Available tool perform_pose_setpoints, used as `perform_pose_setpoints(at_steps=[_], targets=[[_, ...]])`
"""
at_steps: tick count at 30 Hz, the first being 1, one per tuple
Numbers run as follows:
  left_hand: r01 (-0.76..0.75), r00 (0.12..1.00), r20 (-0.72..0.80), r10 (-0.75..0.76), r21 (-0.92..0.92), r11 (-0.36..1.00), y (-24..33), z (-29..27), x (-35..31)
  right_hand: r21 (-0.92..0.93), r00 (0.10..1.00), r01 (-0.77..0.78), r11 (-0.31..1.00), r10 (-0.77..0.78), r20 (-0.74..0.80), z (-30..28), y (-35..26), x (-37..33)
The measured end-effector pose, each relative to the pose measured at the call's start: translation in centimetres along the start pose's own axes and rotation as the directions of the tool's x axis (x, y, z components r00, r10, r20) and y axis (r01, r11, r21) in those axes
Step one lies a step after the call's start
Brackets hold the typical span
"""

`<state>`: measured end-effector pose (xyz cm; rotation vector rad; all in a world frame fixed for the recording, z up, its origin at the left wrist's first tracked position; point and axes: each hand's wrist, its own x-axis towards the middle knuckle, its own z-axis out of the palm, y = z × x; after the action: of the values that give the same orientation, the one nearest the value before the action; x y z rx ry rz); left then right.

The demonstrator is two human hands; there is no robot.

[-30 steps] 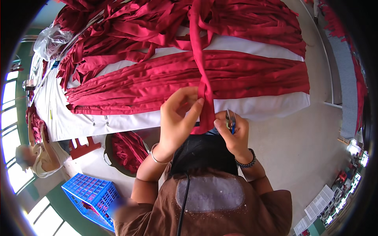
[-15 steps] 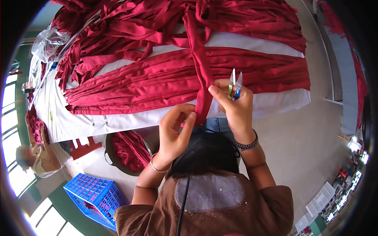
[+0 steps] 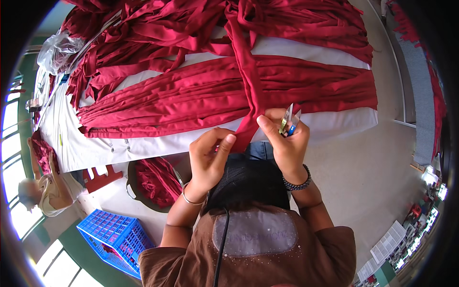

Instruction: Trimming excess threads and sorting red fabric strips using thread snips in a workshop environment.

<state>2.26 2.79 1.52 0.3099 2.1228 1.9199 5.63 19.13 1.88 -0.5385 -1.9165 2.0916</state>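
Observation:
A long red fabric strip (image 3: 248, 81) runs down across the pleated red cloth to the table's near edge. My left hand (image 3: 208, 155) is closed, with thumb and forefinger pinching the strip's near end. My right hand (image 3: 289, 146) is closed too, its thumb and fingers at the strip's right edge just above. Tucked in that same hand is a pair of small thread snips (image 3: 289, 115) with green and blue grips, the blades parted and pointing away from me. Under the strip, a long bundle of red cloth (image 3: 167, 103) lies lengthwise on the white-covered table (image 3: 71, 148).
More red cloth strips (image 3: 296, 24) are heaped at the far side. A clear plastic bag (image 3: 60, 52) sits far left. Below the table edge are a dark tub (image 3: 131, 179) of red cloth and a blue crate (image 3: 114, 234). Another person (image 3: 52, 191) handles red cloth at left.
My right hand has come down toward me, bringing the snips lower. The strip's near end now slants left, toward my left hand, which has shifted slightly left.

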Motion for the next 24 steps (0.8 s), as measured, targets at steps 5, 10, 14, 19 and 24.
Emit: perform_pose_setpoints(at_steps=[5, 10, 14, 19, 24], targets=[[0.224, 0.971, 0.095, -0.218, -0.056, 0.973, -0.6, -0.3, 0.4, -0.043, 0.996, 0.082, 0.996, -0.081, 0.030, 0.1, 1.0, -0.8], [0.050, 0.985, 0.169, -0.040, -0.051, 0.997, 0.4, -0.4, 1.5, -0.111, 0.991, 0.112, 0.987, -0.102, 0.092, -0.3, 1.0, -1.7], [0.340, 0.936, 0.183, -0.300, -0.254, 0.905, 1.1, 0.4, 2.3, -0.133, 0.986, 0.064, 0.989, -0.042, 0.163, -0.7, 0.9, -2.4], [0.264, 0.964, 0.126, -0.234, -0.340, 0.903, 0.7, 0.3, 1.9, -0.129, 0.977, -0.056, 0.990, 0.081, 0.199, -1.6, 1.4, -2.6], [0.101, 0.979, 0.189, -0.075, -0.135, 0.986, 0.0, 0.8, 0.3, 0.084, 0.960, -0.240, 0.967, 0.224, 0.167, -1.0, 1.7, -0.2]])
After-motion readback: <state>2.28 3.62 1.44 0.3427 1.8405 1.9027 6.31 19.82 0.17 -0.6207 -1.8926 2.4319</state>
